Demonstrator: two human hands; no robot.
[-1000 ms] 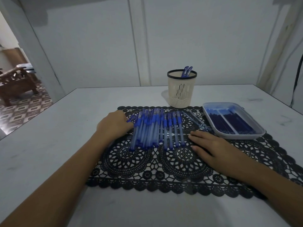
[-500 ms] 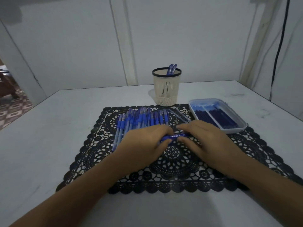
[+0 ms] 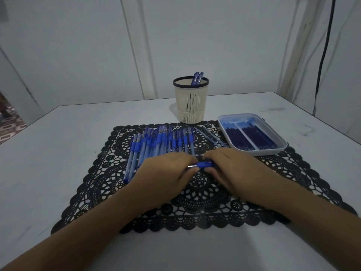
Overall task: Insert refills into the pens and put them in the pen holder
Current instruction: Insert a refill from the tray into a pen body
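Observation:
A blue pen point(image 3: 203, 164) lies crosswise between my two hands over the black lace mat point(image 3: 195, 202). My left hand point(image 3: 168, 169) grips its left end and my right hand point(image 3: 232, 169) grips its right end. Behind my hands, several blue pens point(image 3: 162, 143) lie in a row on the mat. A cream pen holder point(image 3: 190, 102) with a dark rim stands at the mat's far edge, with two blue pens point(image 3: 197, 78) sticking out. A shallow white tray point(image 3: 254, 153) at the right holds several dark blue refills point(image 3: 250, 137).
A few thin clear parts point(image 3: 212, 136) lie on the mat between the pen row and the tray. The white table point(image 3: 58, 153) ends at a wall behind the holder. A black cable point(image 3: 324, 45) hangs down the right wall.
My hands left the pen row and the mat, came together at the mat's middle and picked up one pen. The camera view swung to the right.

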